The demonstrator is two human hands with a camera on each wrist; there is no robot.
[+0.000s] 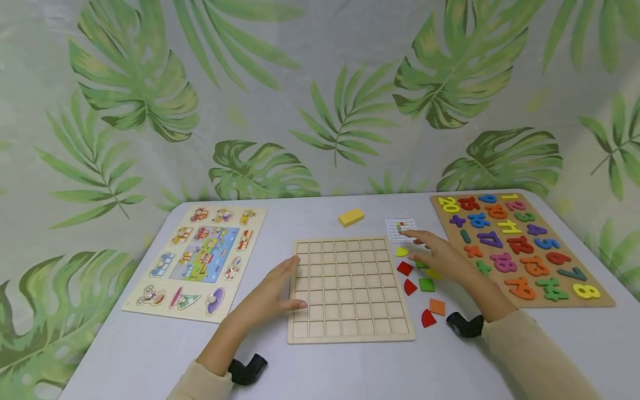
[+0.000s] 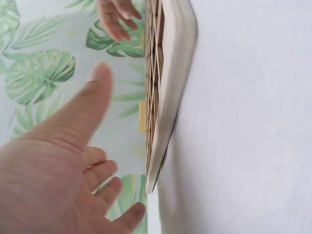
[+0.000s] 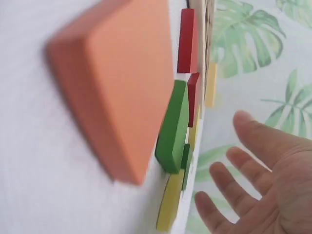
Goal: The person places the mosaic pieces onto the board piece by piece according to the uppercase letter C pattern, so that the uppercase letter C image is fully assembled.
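Observation:
A wooden grid board (image 1: 351,289) lies flat in the middle of the table. My left hand (image 1: 267,294) is at its left edge, fingers extended and thumb apart, holding nothing. Over the small coloured pieces to the board's right hovers my right hand (image 1: 442,258), its fingers spread and slightly bent, with nothing in them. Below it lie a green square (image 1: 426,285), an orange square (image 1: 437,307), red quarter-round pieces (image 1: 410,287), a red square (image 1: 405,268) and yellow pieces (image 1: 402,252). The fingertips reach over a small printed grid card (image 1: 393,233), partly hiding it.
A picture puzzle board (image 1: 172,236) lies at the left, and a brown board of coloured numbers (image 1: 545,297) at the right. Behind the grid board is a yellow block (image 1: 351,217). A leaf-patterned curtain (image 1: 350,178) hangs behind the white table (image 1: 340,372).

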